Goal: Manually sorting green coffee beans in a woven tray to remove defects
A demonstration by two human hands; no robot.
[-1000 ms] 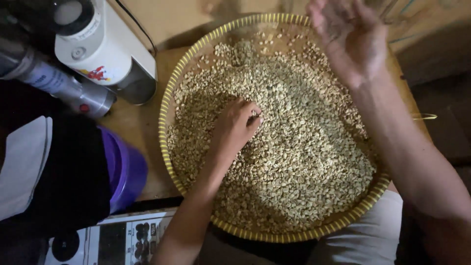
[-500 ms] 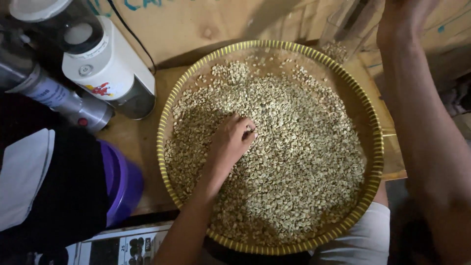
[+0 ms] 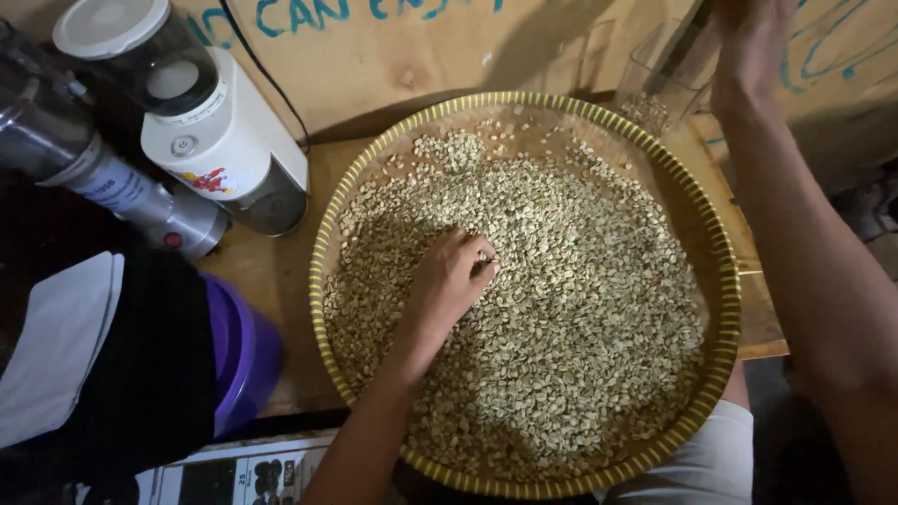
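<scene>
**Left hand in the beans, right hand raised over the clear container**

Head view: your left hand [image 3: 447, 285] lies palm-down in the middle of the round woven tray [image 3: 726, 281], the one with the yellow-striped rim. Its fingers [image 3: 479, 260] are curled, with the tips pressed together among the pale green beans [image 3: 580, 309]; the grip looks pinched on one or a few beans, though you cannot tell for sure what is between the tips. The beans cover nearly the whole tray, thinner toward the far rim, where bare weave shows.

Your right hand [image 3: 753, 47] is lifted at the top right edge, well apart from the left, and is just above a clear container [image 3: 655, 89] that stands beyond the tray's far rim. A small heap of beans sits in the container's bottom. The right hand is cut off by the frame edge, so how far its grip is open cannot be told.

The tray rests on a wooden table [image 3: 281, 262] and overhangs its near edge above your lap. To the left of the tray stand a white electric grinder [image 3: 220, 140] with a dark clear hopper, a silver cylinder [image 3: 140, 196] lying tilted beside it, and a purple tub [image 3: 241, 351] nearer to you. A printed sheet [image 3: 234, 472] lies at the bottom edge.
</scene>
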